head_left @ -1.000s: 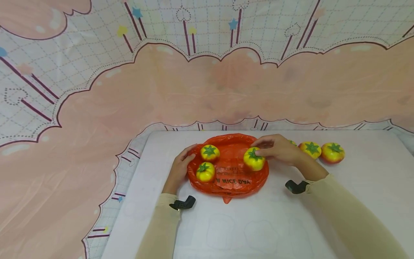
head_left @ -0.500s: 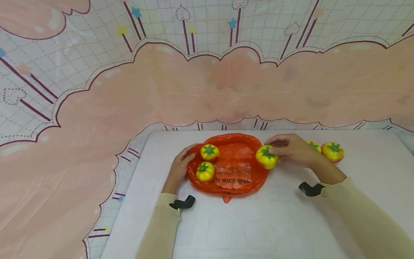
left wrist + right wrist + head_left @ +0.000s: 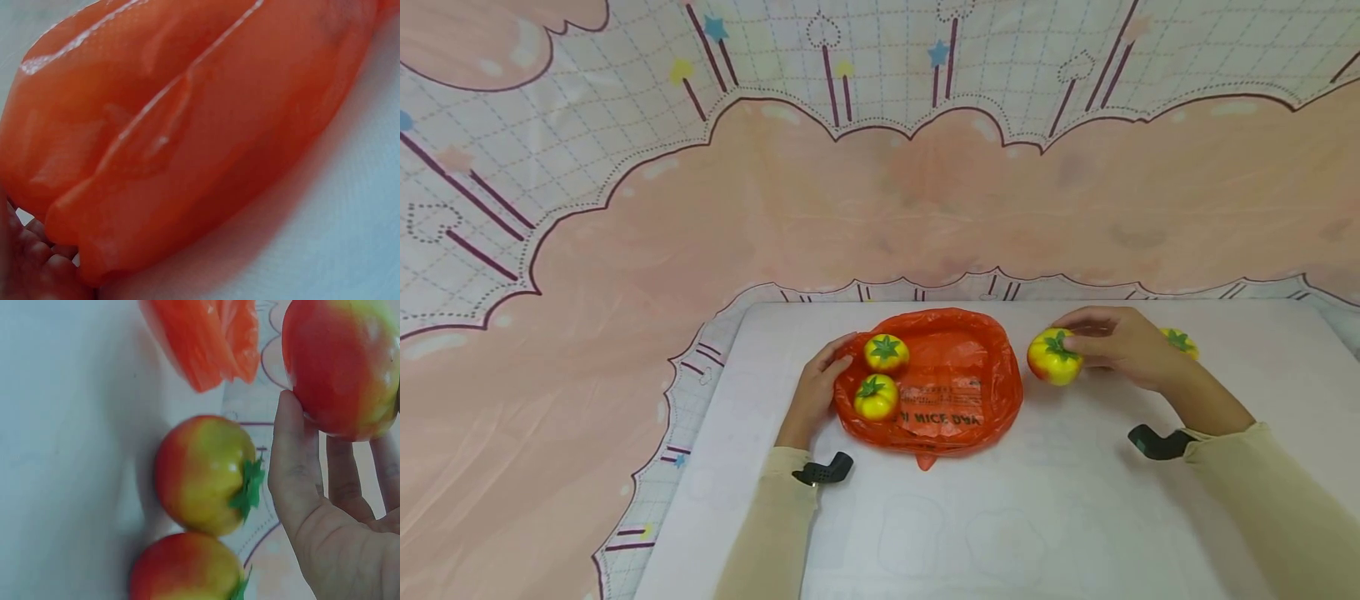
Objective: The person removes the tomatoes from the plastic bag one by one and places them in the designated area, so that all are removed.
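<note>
Right of the round red plastic bag (image 3: pixel 946 350), your right hand (image 3: pixel 1116 346) pinched a yellow-red tomato-shaped fruit (image 3: pixel 1052 360); your left hand (image 3: pixel 817 385), sensibly bracing, gripped the bag.

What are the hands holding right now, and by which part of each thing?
The right hand holds a yellow-red fruit, thumb at its leafy top, fingers around its side. The left hand grips the red plastic bag at the rim's left side.
</note>
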Demonstrator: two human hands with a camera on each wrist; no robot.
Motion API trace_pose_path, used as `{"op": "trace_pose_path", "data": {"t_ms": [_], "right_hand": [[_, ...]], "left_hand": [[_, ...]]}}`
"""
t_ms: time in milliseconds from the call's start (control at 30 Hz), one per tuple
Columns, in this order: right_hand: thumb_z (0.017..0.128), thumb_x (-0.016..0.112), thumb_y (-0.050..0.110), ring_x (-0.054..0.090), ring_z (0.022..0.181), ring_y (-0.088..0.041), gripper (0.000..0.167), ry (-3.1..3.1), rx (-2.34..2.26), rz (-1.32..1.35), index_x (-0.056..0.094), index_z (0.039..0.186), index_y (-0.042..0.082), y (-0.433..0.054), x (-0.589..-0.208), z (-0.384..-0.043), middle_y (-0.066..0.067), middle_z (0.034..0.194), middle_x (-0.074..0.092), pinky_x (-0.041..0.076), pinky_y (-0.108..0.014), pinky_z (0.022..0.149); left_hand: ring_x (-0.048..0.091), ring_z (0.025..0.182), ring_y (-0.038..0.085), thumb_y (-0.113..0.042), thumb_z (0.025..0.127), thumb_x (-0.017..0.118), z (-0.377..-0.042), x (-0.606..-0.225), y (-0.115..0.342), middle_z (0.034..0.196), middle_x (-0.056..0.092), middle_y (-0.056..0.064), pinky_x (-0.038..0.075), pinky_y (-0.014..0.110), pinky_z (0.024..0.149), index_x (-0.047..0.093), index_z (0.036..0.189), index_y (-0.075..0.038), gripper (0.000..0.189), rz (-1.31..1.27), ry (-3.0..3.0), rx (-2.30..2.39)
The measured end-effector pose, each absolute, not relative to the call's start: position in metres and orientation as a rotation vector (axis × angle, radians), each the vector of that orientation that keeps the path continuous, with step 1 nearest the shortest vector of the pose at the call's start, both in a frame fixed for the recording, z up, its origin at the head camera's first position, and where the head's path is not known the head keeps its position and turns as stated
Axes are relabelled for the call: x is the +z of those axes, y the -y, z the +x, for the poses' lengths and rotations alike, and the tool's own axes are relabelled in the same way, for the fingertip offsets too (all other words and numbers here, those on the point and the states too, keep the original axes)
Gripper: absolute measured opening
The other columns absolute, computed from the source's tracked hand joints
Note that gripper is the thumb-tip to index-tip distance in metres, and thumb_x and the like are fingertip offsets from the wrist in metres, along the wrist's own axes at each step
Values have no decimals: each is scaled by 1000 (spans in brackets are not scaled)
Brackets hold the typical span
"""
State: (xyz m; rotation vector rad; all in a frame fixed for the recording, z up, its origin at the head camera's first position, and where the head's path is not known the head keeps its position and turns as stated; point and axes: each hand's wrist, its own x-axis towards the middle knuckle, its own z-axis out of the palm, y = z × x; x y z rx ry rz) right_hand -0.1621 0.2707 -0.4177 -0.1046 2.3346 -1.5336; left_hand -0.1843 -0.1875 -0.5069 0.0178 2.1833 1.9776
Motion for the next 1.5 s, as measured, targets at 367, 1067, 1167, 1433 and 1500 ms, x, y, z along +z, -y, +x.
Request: {"op": "trace_pose_path", "data": {"t_ms": [367,1067,1167,1433,1500], "right_hand": [[99,68,31,66,103,-7,49,-2363,-1521,-88,57,139,5,-296,-417,-155,15,120,62,63,-31,85],[102,61,14,67,100,1,28,-2329,-1700,-69,67,129,16,-335,-432,-136,26,114,67,61,-20,81],[103,60,13,66,100,2,27,-2341,-1707,-69,68,128,19,-341,-433,-133,26,114,67,60,-18,81],[103,59,11,64,99,1,27,-2312,-1758,-26,68,126,22,-359,-439,-125,24,114,65,60,-18,79],[104,58,12,63,100,3,28,-2324,-1750,-8,67,128,21,-365,-441,-123,26,115,64,60,-18,79]], "left_hand": [[44,145,17,-27,104,54,-185,-509,189,152,51,-10,43,39,116,59,141,-34,38,19,-2168,1990],[43,147,20,-26,105,53,-184,-508,190,155,49,-7,44,42,116,58,143,-33,39,14,-2196,1965],[43,147,20,-26,105,53,-184,-508,190,154,49,-7,44,42,115,58,143,-33,39,15,-2197,1967],[44,146,18,-26,105,53,-184,-508,189,152,51,-11,44,40,115,59,141,-36,38,5,-2193,1970],[44,146,18,-26,104,53,-184,-508,189,153,50,-10,44,40,116,59,141,-35,38,8,-2194,1970]]}}
